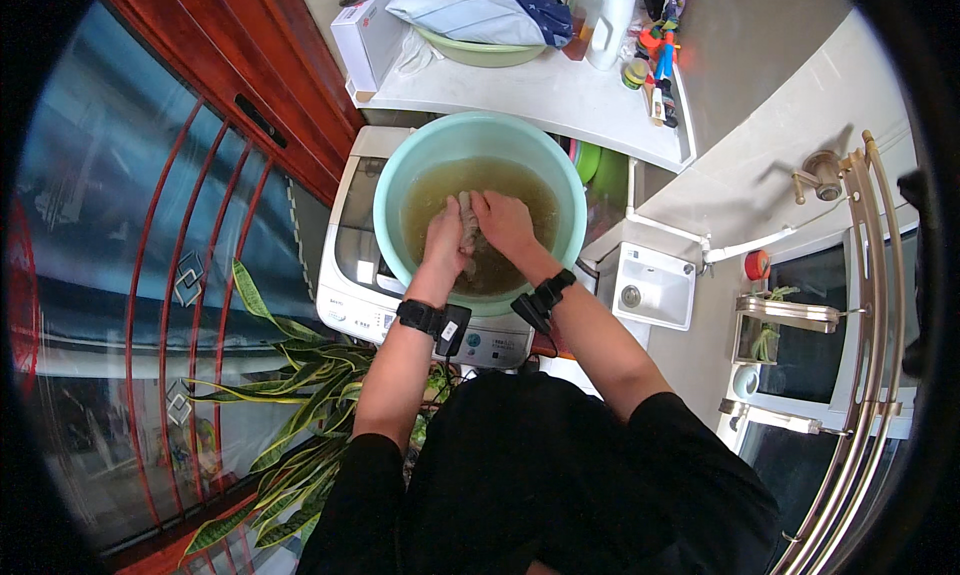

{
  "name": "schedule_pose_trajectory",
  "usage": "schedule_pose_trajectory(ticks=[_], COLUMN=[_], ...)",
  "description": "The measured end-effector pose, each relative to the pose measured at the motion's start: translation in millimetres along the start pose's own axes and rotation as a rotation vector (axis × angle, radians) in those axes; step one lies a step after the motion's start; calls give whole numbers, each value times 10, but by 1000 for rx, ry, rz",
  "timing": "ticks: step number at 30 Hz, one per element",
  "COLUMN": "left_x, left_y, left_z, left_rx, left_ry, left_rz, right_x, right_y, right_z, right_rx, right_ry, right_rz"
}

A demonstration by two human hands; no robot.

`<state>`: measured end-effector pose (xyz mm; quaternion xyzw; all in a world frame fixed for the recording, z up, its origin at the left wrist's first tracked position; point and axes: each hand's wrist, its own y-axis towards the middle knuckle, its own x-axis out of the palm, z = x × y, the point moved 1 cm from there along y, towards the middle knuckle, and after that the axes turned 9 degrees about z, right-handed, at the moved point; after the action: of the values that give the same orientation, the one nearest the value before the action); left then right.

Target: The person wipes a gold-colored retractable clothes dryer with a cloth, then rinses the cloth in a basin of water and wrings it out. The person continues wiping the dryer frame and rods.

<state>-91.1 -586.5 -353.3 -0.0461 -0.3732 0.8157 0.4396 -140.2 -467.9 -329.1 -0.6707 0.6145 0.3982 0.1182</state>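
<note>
A large light-turquoise plastic basin (480,128) holds murky yellow-brown water and stands on a white top-loading washing machine (352,308). Over the water, near the basin's middle, my left hand (445,237) and my right hand (504,222) are close together. Between them is a bunched, wet, greyish cloth (469,222), gripped from both sides. Its lower end hangs down to the water by my left hand; how much lies under the surface cannot be told. Both wrists wear black straps with small boxes and cables.
Behind the basin, a white shelf (510,91) bears a green bowl (480,52), a white jug (611,23) and a box (367,38). To the right is a small white sink (660,286). Long-leaved snake plants (315,395) stand at lower left beside a barred glass door.
</note>
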Motion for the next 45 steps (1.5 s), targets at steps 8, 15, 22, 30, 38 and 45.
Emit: schedule_pose_trajectory(ticks=[8,15,22,30,38,45], left_x=[26,-27,-351,-272,-26,149], left_y=[26,-238,69,432,144,-63], left_z=[-100,-82,-245,-544,-319,43], left_rx=[56,242,253,-44,-52,92], left_ry=[-264,139,149,-169,-231,-216], left_rz=[-6,38,218,-51,-105,-74], right_x=[-49,129,13,330,-10,-217], right_y=[-226,50,-11,-141,39,-160], right_z=[-360,148,592,440,-11,-304], right_rx=[-144,-57,-74,146,-16,-56], right_ry=[-92,-120,-522,-31,139,-13], right_rz=[-68,-99,-81,-472,-37,-61])
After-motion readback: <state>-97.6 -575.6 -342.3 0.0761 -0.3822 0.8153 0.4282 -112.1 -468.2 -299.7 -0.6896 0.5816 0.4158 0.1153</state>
